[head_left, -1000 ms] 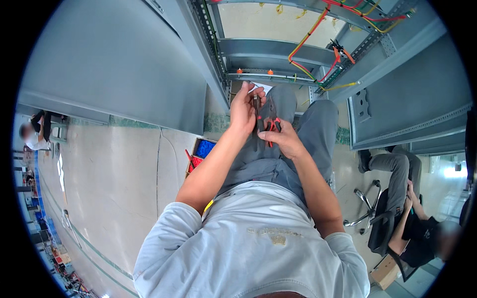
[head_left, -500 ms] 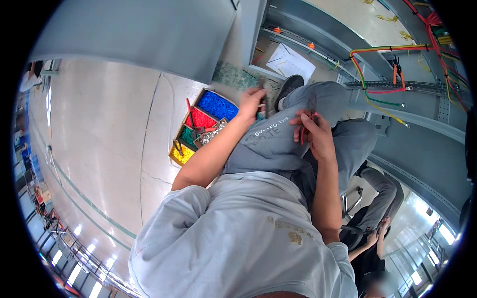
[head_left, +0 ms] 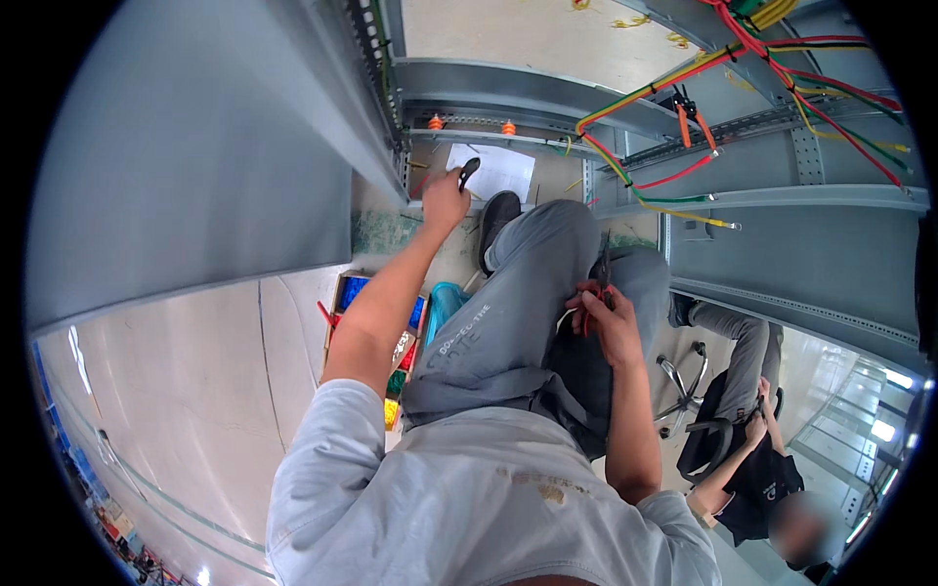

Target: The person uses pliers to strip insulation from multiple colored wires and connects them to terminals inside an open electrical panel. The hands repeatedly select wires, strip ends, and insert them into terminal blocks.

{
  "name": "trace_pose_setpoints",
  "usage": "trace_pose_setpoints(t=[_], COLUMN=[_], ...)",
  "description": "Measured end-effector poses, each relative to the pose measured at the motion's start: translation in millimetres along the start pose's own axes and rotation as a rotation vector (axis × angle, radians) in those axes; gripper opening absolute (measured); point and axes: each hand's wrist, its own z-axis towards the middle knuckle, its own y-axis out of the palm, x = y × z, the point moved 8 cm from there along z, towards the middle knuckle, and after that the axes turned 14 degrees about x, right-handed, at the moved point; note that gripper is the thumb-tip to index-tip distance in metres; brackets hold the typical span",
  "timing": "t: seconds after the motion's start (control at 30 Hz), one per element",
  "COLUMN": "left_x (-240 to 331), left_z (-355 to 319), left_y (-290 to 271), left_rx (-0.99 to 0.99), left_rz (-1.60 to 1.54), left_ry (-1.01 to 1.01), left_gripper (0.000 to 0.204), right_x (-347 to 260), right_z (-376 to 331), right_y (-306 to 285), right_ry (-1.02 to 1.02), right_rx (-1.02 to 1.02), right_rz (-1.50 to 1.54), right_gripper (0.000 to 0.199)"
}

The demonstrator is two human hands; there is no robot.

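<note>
Stretched farther out in the head view than before, the left hand point(head_left: 446, 203) is now past the dark shoe point(head_left: 496, 230), near the white paper sheet point(head_left: 508, 174). Its fingers grip a dark hand tool point(head_left: 469, 175) seen against the sheet's left part; contact with the paper cannot be told. Nearer and to the right, the right hand point(head_left: 618, 327) holds black-nosed, red-handled pliers point(head_left: 605, 270), nose pointing far. Red, yellow and green wires point(head_left: 657, 84) run at far right.

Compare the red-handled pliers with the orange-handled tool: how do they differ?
The red-handled pliers are in the right hand; the orange-handled tool is unheld. The pliers' red handles are partly covered; the tool's orange ones show, spread apart. Both have dark heads.
</note>
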Motion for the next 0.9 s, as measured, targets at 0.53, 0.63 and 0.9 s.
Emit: trace_pose_setpoints(t=[0.53, 0.63, 0.9], left_x=[-42, -48, -22], left_z=[140, 137, 133], left_y=[137, 136, 85], left_rx=[-0.234, -0.331, -0.283], left_rz=[0.316, 0.234, 0.297], left_ry=[0.192, 0.182, 0.065], left_gripper=[0.029, 0.042, 0.043], right_x=[5, 6, 7], right_z=[40, 41, 39], right_y=[-30, -29, -26], right_ry=[0.121, 0.141, 0.067], right_rx=[-0.078, -0.063, -0.092], right_rz=[0.108, 0.133, 0.119], right_gripper=[0.034, 0.034, 0.034])
